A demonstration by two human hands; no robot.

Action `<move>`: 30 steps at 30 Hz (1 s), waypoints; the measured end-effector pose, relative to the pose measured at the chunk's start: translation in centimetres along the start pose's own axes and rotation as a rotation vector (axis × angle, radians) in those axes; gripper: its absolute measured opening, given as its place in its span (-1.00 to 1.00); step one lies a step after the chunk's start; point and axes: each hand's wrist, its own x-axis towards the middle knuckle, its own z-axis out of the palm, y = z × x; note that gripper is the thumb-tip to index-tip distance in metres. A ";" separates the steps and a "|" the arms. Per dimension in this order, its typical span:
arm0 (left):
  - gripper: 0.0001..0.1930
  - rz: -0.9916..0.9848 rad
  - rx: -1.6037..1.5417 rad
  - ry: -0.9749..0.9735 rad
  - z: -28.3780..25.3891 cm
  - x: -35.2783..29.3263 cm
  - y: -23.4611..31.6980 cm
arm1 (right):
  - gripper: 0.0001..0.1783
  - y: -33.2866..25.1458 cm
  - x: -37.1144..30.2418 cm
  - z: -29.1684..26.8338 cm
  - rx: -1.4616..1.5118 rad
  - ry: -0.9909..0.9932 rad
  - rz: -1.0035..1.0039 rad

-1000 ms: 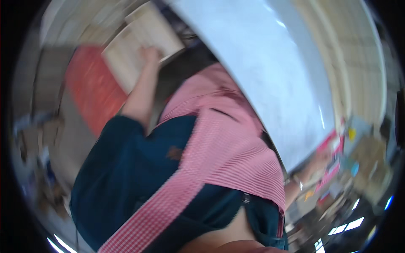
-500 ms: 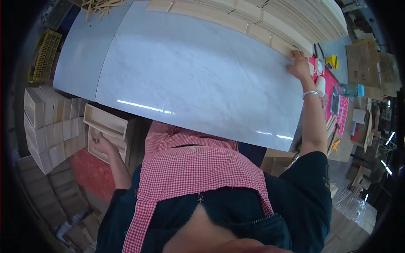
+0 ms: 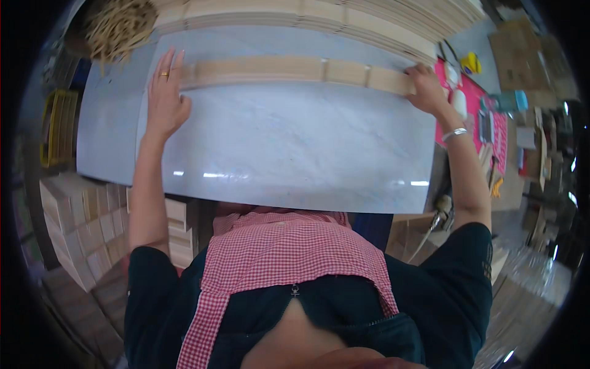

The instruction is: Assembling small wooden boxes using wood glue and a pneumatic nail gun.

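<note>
A long pale wooden strip [image 3: 264,69] with crosswise grooves lies across the far part of the glossy marbled table top [image 3: 295,141]. My right hand [image 3: 426,91] is closed around its right end, the fingers bent over the far edge; a silver bangle is on that wrist. At the strip's blurred left end, my left hand [image 3: 165,101] lies with fingers stretched forward and thumb out to the side. Whether its palm touches the strip cannot be made out.
Stacked wooden strips [image 3: 319,18] line the table's far side. Thin wood offcuts [image 3: 120,27] pile up at far left. Stacked wooden boxes [image 3: 83,224] stand below left. A pink mat [image 3: 452,101], a teal-lidded bottle [image 3: 507,101] and a yellow tub [image 3: 471,63] sit at right.
My left hand has come up from the wooden boxes onto the table. The strip has come away from the far stack toward me, with my right hand on its end.
</note>
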 end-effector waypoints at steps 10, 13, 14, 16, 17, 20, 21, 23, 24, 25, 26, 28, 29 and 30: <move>-0.77 -0.056 0.259 -0.595 -3.1 -1.4 -3.9 | -0.82 -8.6 -3.9 -2.7 0.037 0.152 0.208; -0.82 -0.050 0.034 -0.669 -4.2 -2.9 -0.8 | -0.82 -11.3 -5.1 -2.7 0.113 0.118 0.284; -0.83 -0.021 0.000 -0.653 -3.7 -3.3 0.2 | -0.82 -12.4 -4.9 -2.6 0.164 0.087 0.334; -0.81 -0.036 -0.079 -0.669 -3.3 -4.0 2.9 | -0.81 -14.4 -4.7 -2.4 0.262 0.019 0.432; -0.80 -0.078 -0.142 -0.682 -3.4 -4.2 4.4 | -0.81 -15.4 -5.0 -2.3 0.272 0.009 0.403; -0.51 -0.110 -0.282 -0.556 -1.3 -6.7 4.3 | -0.76 -17.0 -6.3 -2.5 0.615 0.081 0.190; -0.40 -0.071 -0.324 -0.423 0.0 -7.8 4.3 | -0.73 -17.3 -6.8 -2.5 0.727 0.099 0.130; -0.29 -0.244 -0.385 -0.529 -1.2 -7.1 7.0 | -0.73 -18.0 -8.1 -2.4 0.657 0.130 0.030; -0.30 -0.275 -0.466 -0.545 -1.4 -7.2 7.6 | -0.73 -18.7 -8.8 -2.3 0.585 0.170 -0.059; -0.34 -0.309 -0.633 -0.528 -1.1 -7.3 7.9 | -0.72 -19.4 -9.4 -2.2 0.514 0.211 -0.148; -0.37 -0.339 -0.803 -0.506 -0.8 -7.5 8.5 | -0.71 -20.2 -9.8 -2.1 0.443 0.252 -0.231; -0.42 -0.485 -1.017 -0.546 -1.2 -7.7 10.6 | -0.73 -22.2 -9.7 -2.3 0.382 0.274 -0.286; -0.42 -0.513 -1.014 -0.535 -0.4 -8.3 11.0 | -0.73 -23.3 -9.1 -2.7 0.301 0.319 -0.325; -0.44 -0.493 -1.071 -0.427 0.7 -8.8 11.4 | -0.73 -24.1 -8.9 -3.1 0.216 0.366 -0.352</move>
